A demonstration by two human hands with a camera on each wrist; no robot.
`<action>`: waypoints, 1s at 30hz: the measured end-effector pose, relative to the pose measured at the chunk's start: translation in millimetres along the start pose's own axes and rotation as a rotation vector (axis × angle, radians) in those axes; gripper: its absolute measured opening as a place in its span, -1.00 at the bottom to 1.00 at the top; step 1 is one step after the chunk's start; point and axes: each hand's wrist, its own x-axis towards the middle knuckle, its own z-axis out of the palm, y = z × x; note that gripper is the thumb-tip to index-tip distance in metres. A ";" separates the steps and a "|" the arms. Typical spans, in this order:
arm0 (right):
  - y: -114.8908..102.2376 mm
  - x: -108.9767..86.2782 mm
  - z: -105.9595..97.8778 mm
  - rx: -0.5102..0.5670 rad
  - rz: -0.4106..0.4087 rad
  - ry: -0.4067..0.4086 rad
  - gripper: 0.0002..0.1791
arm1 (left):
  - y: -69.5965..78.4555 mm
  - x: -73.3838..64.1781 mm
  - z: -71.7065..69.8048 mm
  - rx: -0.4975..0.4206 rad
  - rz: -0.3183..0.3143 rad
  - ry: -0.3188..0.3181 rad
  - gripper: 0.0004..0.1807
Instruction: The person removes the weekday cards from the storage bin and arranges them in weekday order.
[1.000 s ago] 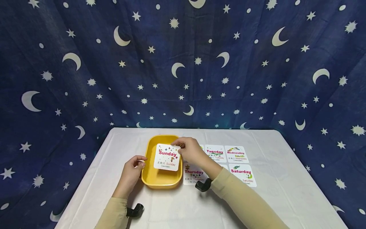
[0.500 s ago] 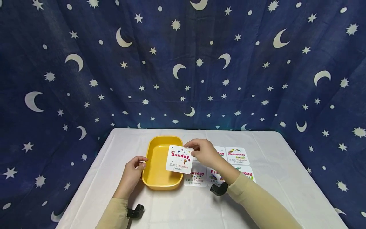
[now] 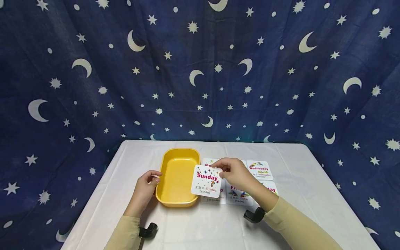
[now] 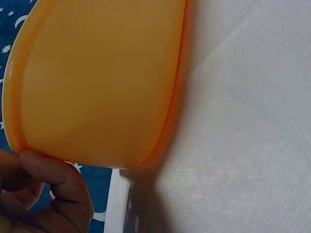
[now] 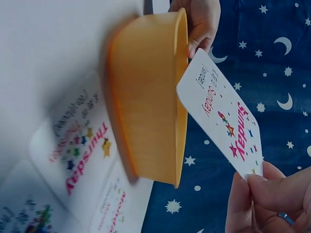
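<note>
My right hand (image 3: 235,173) pinches a white "Sunday" card (image 3: 204,187) by its upper right corner. The card is raised, overlapping the right rim of a yellow plastic basin (image 3: 170,201) in the head view. In the right wrist view the "Sunday" card (image 5: 218,104) tilts in the air, thumb on one face and fingers behind. On the basin's left side, my left hand (image 3: 144,189) holds the rim between thumb and fingers. The left wrist view has the thumb of the left hand (image 4: 53,189) at the edge of the basin (image 4: 97,87). Nothing lies inside the basin.
Day cards lie in two rows right of the basin: "Monday" (image 3: 207,161), "Wednesday" (image 3: 260,170), "Thursday" (image 5: 75,150), "Friday" (image 3: 239,198) and others partly covered by my right arm. A white cloth covers the table (image 3: 193,229); a starry curtain (image 3: 168,86) hangs behind.
The right hand has carried the "Sunday" card rightward from over the basin to its right rim, then slightly nearer to me. My left hand has stayed on the basin.
</note>
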 end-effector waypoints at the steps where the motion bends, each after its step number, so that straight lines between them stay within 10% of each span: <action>1: 1.9 -3.0 -0.9 0.004 0.003 0.000 -0.53 | 0.1 0.0 0.1 -0.001 0.000 -0.001 -0.78; 30: 44.4 -53.0 10.2 0.040 -0.001 -0.116 -0.55 | 1.7 -0.3 -2.0 -0.002 -0.010 -0.018 -0.78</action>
